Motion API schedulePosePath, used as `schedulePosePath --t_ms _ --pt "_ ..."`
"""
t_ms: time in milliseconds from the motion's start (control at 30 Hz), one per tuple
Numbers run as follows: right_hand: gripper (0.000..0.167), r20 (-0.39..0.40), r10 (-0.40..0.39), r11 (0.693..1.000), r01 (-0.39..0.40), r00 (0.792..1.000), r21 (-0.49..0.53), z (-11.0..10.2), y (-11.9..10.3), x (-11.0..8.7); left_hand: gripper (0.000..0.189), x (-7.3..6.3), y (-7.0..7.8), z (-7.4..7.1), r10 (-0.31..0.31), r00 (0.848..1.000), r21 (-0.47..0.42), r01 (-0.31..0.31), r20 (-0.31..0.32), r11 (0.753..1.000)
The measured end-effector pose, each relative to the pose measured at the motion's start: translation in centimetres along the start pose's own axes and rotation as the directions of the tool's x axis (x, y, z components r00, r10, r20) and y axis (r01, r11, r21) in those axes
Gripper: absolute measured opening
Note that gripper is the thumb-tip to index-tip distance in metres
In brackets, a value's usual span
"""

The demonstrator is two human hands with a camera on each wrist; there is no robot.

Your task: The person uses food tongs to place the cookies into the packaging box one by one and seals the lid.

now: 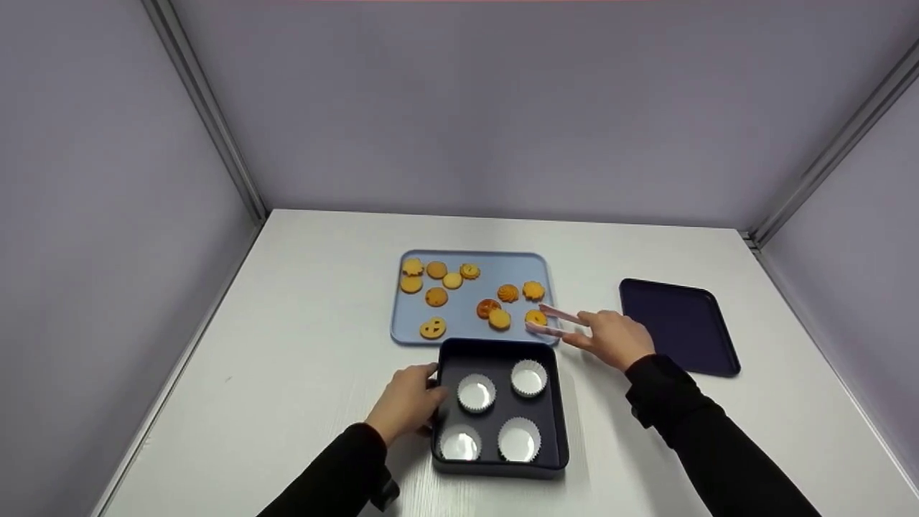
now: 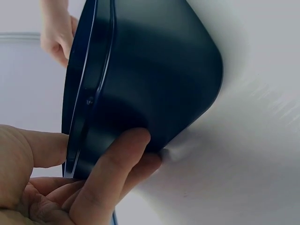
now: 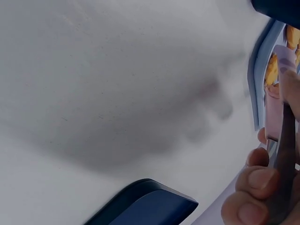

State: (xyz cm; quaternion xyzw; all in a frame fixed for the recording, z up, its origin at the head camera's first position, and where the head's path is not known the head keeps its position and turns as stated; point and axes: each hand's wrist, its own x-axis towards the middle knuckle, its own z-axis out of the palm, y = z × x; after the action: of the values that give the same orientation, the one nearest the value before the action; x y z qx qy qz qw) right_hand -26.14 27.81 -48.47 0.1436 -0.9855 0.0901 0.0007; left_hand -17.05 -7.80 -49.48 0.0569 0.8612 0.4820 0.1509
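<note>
My left hand (image 1: 408, 401) grips the left wall of a dark square tin (image 1: 495, 470), its thumb over the rim and its fingers along the outside, as the left wrist view shows too. Inside the tin stand several white paper cups (image 1: 519, 439). Pinched in my right hand (image 1: 616, 337) is a pair of pink-tipped tongs (image 1: 553, 330). The tongs' tips are spread around a round yellow cookie (image 1: 535, 317) at the near right corner of a light blue tray (image 1: 474, 258). Whether the tips touch that cookie, I cannot tell.
Several other cookies (image 1: 436, 296) of various shapes lie about the blue tray. A dark, shallow tray (image 1: 675, 323) sits to the right, beyond my right hand. Everything stands on a white table (image 1: 301, 301) with grey panels (image 1: 474, 108) behind and at both sides.
</note>
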Motion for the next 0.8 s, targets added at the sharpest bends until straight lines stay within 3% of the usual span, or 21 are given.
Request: schedulePosePath --t_ms 133,367,533,633,800 --pt "0.051 -0.008 -0.003 1.0 0.003 1.0 0.005 0.1 0.2 0.0 0.052 -0.1 0.0 0.0 0.015 1.0 0.018 -0.015 -0.004 1.0" --pt "0.048 -0.094 -0.054 0.998 0.052 0.994 -0.019 0.3 0.8 -0.2 0.054 -0.2 -0.1 0.0 0.026 1.0 0.017 -0.026 0.004 1.0" --pt "0.046 -0.136 -0.091 0.995 0.096 0.987 0.035 -0.4 1.1 -0.6 0.05 -0.2 -0.2 0.1 0.032 0.999 0.018 -0.032 0.0 0.999" --pt "0.05 -0.116 -0.122 0.987 0.132 0.986 0.087 -1.4 1.1 -0.9 0.051 -0.2 -0.2 0.1 0.027 1.0 0.019 -0.027 -0.003 0.999" --pt "0.056 -0.011 -0.186 0.97 0.185 0.983 0.159 -3.6 0.9 -1.5 0.052 -0.1 -0.2 0.1 0.023 1.0 0.03 -0.023 -0.004 0.999"
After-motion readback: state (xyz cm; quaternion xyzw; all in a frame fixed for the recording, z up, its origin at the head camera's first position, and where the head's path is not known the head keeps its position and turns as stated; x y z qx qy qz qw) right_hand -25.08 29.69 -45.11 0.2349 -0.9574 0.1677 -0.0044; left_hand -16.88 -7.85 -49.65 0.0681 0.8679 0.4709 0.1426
